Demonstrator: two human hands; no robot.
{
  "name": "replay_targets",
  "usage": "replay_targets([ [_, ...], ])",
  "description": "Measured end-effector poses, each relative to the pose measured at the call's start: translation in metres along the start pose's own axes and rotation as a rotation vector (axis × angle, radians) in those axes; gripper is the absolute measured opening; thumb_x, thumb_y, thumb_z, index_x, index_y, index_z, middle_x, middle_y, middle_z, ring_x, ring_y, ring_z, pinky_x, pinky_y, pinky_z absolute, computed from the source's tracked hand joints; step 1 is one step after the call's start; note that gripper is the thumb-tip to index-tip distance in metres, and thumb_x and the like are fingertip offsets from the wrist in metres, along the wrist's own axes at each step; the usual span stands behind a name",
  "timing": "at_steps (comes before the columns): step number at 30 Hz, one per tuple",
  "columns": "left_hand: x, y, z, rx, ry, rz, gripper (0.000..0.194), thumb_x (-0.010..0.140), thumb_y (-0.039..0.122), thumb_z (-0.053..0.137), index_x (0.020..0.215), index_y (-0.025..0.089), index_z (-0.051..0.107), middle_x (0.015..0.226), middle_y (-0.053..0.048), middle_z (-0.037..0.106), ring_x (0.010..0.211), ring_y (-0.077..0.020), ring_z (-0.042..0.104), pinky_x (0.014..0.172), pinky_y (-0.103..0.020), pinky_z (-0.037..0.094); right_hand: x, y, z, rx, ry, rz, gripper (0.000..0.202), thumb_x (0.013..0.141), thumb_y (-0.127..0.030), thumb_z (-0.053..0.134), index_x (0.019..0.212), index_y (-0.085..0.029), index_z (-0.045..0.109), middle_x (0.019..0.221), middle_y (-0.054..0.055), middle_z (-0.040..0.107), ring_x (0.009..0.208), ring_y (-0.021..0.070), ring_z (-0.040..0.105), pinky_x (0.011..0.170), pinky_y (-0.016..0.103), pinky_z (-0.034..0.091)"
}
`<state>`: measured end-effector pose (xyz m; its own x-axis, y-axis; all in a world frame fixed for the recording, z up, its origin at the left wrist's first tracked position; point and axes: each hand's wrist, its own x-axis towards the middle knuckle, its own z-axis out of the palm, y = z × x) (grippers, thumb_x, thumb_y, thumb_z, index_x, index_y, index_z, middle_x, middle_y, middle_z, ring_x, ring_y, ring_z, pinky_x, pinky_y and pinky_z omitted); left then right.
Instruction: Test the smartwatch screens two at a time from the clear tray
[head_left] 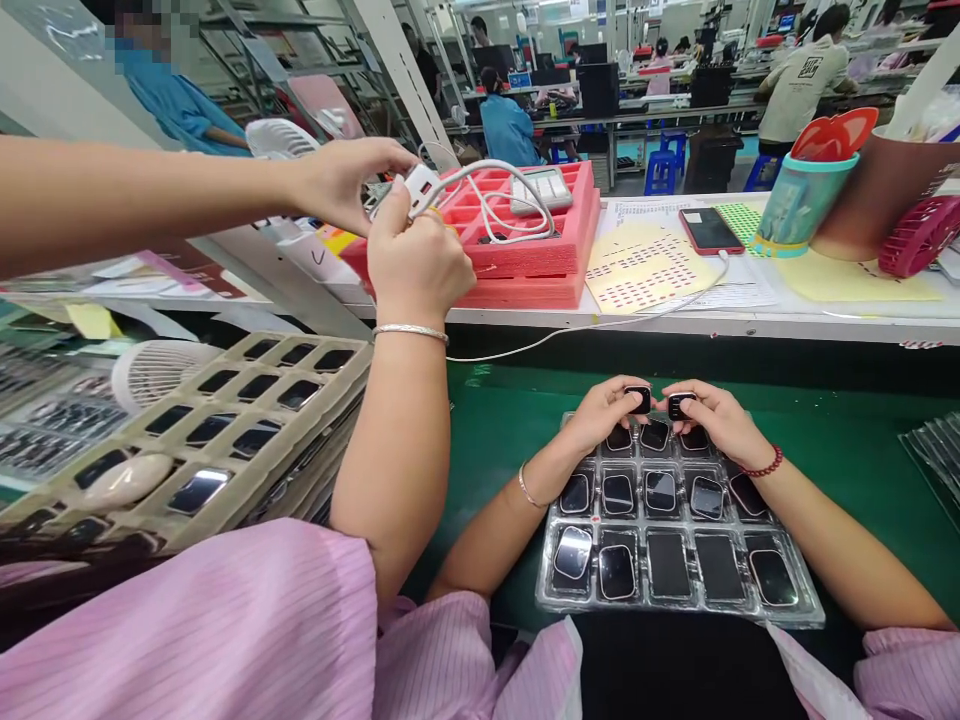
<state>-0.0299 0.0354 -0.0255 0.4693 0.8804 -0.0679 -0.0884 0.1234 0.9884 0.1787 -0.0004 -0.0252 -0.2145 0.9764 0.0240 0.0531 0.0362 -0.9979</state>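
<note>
My left hand [606, 412] is closed on a small black-faced smartwatch case [638, 400], thumb at its edge. In my right hand [712, 412] I pinch a second smartwatch case [681, 405], its dark screen facing me with small light marks on it. The two cases are held side by side, a little apart. Just below lies a clear plastic tray [544, 590] whose compartments hold several more watch cases, such as one with a shiny screen [661, 491]. My hands cover part of the tray's far row.
At left, a co-worker's hands [412, 225] hold a white charger block [421, 185] with cables over a red foam tray [540, 262]. A beige tray [247, 490] of dark screens lies left. A phone [711, 231] and teal cup [804, 205] stand on the shelf.
</note>
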Motion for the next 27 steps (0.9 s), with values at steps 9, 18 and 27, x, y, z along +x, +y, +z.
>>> replay_targets([
  [9, -0.001, 0.002, 0.000, 0.037, -0.028, 0.023, 0.038, 0.076, 0.027, 0.071, 0.110, 0.013, 0.062, 0.092, -0.007, 0.072, 0.068, -0.0116, 0.068, 0.052, -0.016, 0.043, -0.001, -0.002, 0.000, -0.052, -0.020, -0.026, 0.030, 0.083, -0.033, 0.065, 0.109, -0.018, 0.063, 0.095, 0.007, 0.073, 0.066, 0.0143, 0.066, 0.056, 0.027, 0.052],
  [18, 0.000, -0.001, 0.001, 0.029, 0.003, 0.006, 0.029, 0.078, 0.022, 0.066, 0.105, 0.012, 0.063, 0.087, -0.007, 0.072, 0.060, -0.0103, 0.066, 0.050, -0.017, 0.039, -0.002, 0.004, -0.001, -0.072, -0.056, 0.001, 0.029, 0.087, -0.036, 0.064, 0.110, -0.018, 0.063, 0.097, 0.008, 0.074, 0.063, 0.0132, 0.063, 0.055, 0.027, 0.052],
  [27, 0.005, -0.010, 0.001, 0.003, -0.032, 0.028, 0.032, 0.078, 0.024, 0.067, 0.106, 0.011, 0.063, 0.086, -0.007, 0.070, 0.060, -0.0111, 0.065, 0.050, -0.019, 0.038, -0.001, 0.011, -0.006, -0.070, -0.045, 0.036, 0.030, 0.086, -0.038, 0.067, 0.111, -0.021, 0.063, 0.100, 0.008, 0.074, 0.063, 0.0134, 0.064, 0.056, 0.026, 0.051],
])
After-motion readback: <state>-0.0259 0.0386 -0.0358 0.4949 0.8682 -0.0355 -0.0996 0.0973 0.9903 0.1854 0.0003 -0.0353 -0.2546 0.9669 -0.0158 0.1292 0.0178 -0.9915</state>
